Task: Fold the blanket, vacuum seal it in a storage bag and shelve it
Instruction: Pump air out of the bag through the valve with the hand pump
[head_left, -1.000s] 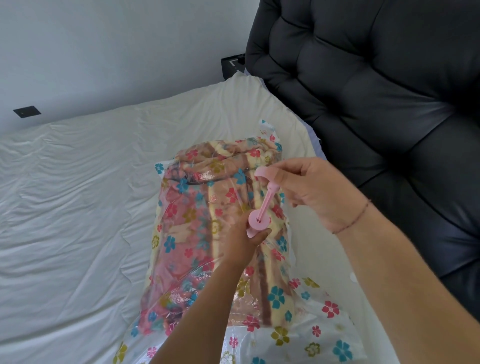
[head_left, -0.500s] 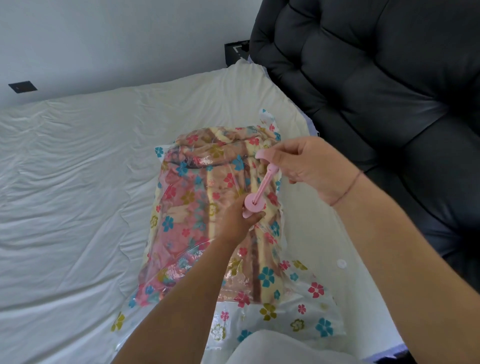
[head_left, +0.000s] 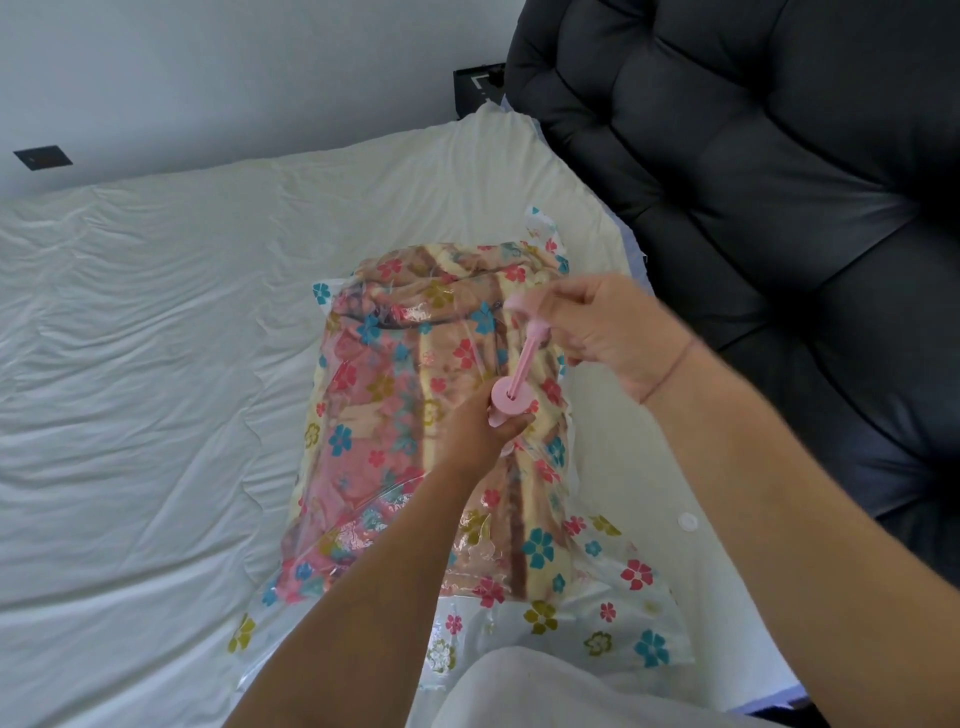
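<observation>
Clear flower-printed plastic storage bag (head_left: 613, 592) with folded pink-cream blanket (head_left: 410, 415) on white bedsheet (head_left: 156, 364), left hand (head_left: 480, 431) gripping pink hand pump barrel (head_left: 511, 405) at centre, right hand (head_left: 602, 332) at 1 o'clock clenched on plunger handle (head_left: 524, 304), black tufted headboard (head_left: 753, 182) at 2 o'clock

**Blanket in storage bag, with hand pump applied**

A folded blanket (head_left: 415, 415), striped in pink, cream and brown, is seen enclosed in a clear storage bag (head_left: 613, 618) printed with blue, red and olive flowers. The bag is laid flat on the white bed (head_left: 156, 364), its length running away from the viewer; its near end lies flat beyond the blanket. The plastic is wrinkled over the blanket. A pink hand pump (head_left: 511, 400) is stood on the bag's upper face, slightly tilted, its thin plunger rod (head_left: 524, 364) drawn out of the barrel.
</observation>
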